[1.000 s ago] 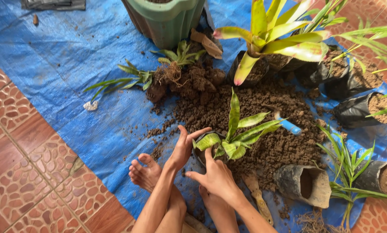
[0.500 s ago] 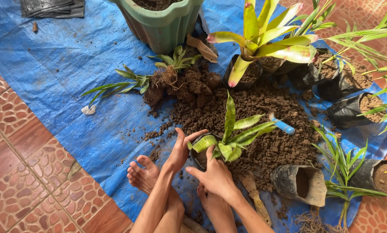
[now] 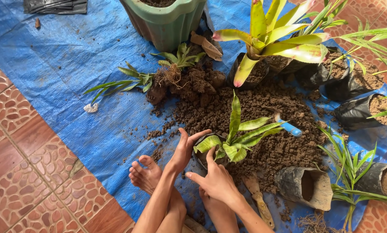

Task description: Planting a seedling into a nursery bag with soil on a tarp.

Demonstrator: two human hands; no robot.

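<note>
Since the earlier frames my two hands have hardly moved; they stay at the same small pot, and only the view has shifted a little. My left hand (image 3: 184,151) presses its open palm against the left side of the small black plastic pot (image 3: 202,152), with the fingers spread and the thumb pointing to the plant. My right hand (image 3: 217,179) touches the near side of the same pot, the index finger stretched up toward the leaves; it is open too, not closed around anything. The young plant (image 3: 236,136) with green and yellow striped leaves stands upright in this pot, at the near edge of the heap of loose soil (image 3: 262,114). My bare foot (image 3: 145,174) rests on the blue tarp (image 3: 64,60), just beside my left wrist.

A trowel with a wooden handle (image 3: 259,200) lies near my right arm. A tool with a blue handle (image 3: 288,126) sticks in the soil behind the plant. To the right an empty black bag (image 3: 305,186) lies on its side. Farther away there are uprooted small plants (image 3: 159,75), a big green pot (image 3: 167,21) and a large plant with yellow leaves (image 3: 273,36). The tarp lies on a tiled floor (image 3: 17,172).
</note>
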